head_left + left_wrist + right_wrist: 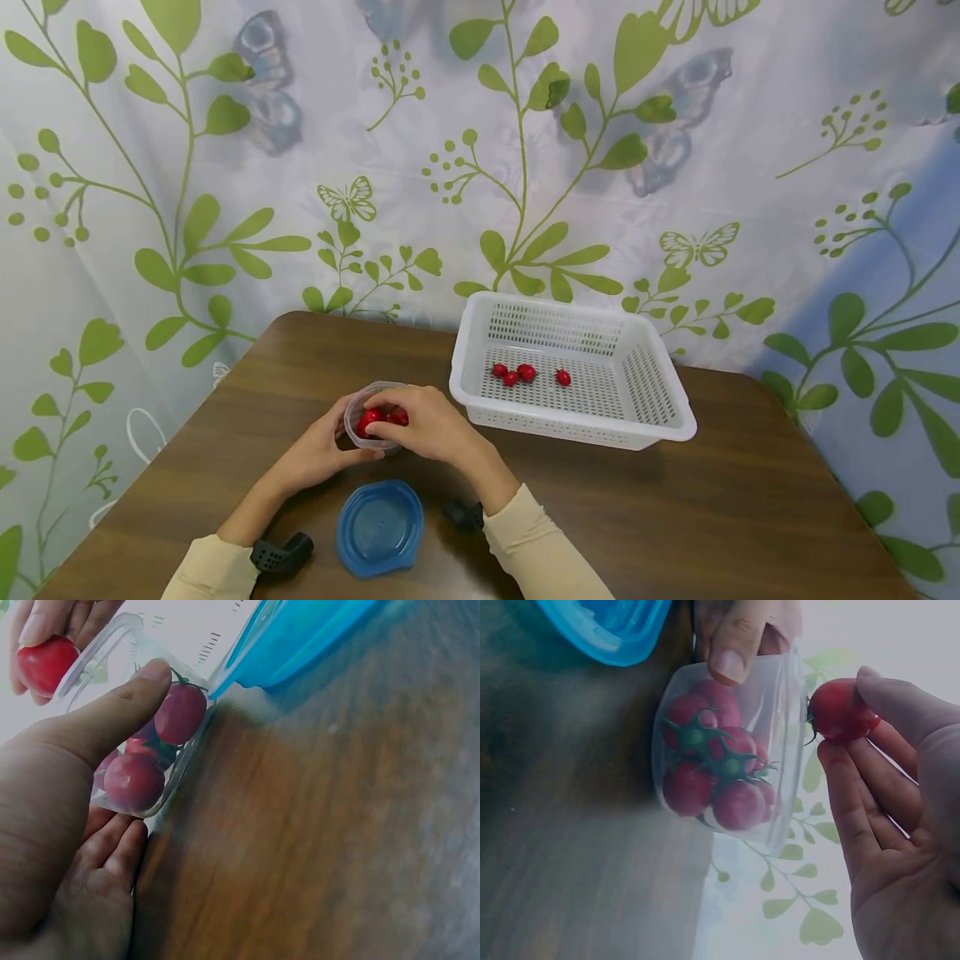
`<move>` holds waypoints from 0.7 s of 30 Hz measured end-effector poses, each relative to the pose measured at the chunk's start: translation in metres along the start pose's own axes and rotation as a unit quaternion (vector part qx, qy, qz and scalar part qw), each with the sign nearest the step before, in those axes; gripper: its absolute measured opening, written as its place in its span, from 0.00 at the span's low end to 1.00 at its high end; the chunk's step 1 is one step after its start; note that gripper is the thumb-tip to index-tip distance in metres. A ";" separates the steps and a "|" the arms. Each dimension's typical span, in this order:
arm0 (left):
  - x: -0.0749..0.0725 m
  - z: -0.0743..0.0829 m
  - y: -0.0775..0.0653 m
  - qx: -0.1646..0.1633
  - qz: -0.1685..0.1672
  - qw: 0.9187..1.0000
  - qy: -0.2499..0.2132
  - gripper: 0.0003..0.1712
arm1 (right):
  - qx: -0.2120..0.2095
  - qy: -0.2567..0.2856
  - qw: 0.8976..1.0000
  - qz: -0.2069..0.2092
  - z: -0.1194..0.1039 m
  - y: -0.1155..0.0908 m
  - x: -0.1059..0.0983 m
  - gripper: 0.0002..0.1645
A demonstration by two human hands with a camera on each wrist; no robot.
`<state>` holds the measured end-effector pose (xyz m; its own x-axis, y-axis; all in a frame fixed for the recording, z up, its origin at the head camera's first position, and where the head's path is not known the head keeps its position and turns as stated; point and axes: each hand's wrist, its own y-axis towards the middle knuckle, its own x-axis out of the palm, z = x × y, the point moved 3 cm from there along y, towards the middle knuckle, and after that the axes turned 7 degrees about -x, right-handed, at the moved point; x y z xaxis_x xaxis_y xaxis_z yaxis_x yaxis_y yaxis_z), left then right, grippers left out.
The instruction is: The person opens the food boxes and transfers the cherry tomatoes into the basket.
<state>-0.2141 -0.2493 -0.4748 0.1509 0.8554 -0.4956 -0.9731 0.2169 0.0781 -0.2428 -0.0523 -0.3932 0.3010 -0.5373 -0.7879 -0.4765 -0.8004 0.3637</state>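
My left hand [321, 450] grips a small clear plastic container [769, 735] by its side, thumb on the near wall and fingers around the other side. Several red cherry tomatoes [135, 782] with green stems lie inside it. My right hand [431, 423] pinches one cherry tomato [842, 710] between thumb and fingertips, just at the container's mouth. In the left wrist view that tomato shows at the rim, top left. A blue lid [380, 527] lies on the table in front of the container, between the two forearms.
A white perforated basket [573, 422] stands at the back, right of the hands, with several cherry tomatoes [527, 372] on its floor. The brown wooden table [720, 508] extends to the right. A patterned curtain [480, 150] hangs behind the table.
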 end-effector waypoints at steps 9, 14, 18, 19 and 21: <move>0.001 0.001 0.001 -0.010 0.003 1.000 -0.001 0.50 | -0.013 -0.013 0.999 0.035 -0.005 -0.002 -0.015 0.20; 0.001 0.001 0.000 -0.016 0.005 1.000 0.001 0.51 | -0.018 -0.010 0.998 0.055 -0.011 -0.003 -0.027 0.20; 0.000 0.001 -0.001 -0.022 0.007 1.000 0.002 0.52 | -0.022 -0.012 0.997 0.069 -0.014 -0.004 -0.034 0.20; 0.000 0.001 -0.001 -0.022 0.007 1.000 0.002 0.52 | -0.022 -0.011 0.997 0.072 -0.014 -0.004 -0.036 0.20; 0.000 0.002 -0.001 -0.020 0.007 1.000 0.005 0.52 | -0.023 -0.009 0.997 0.078 -0.015 -0.005 -0.040 0.19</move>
<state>-0.2131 -0.2488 -0.4734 0.1349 0.8532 -0.5038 -0.9815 0.1848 0.0502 -0.2404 -0.0311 -0.3563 0.2107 -0.6520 -0.7284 -0.4784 -0.7186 0.5048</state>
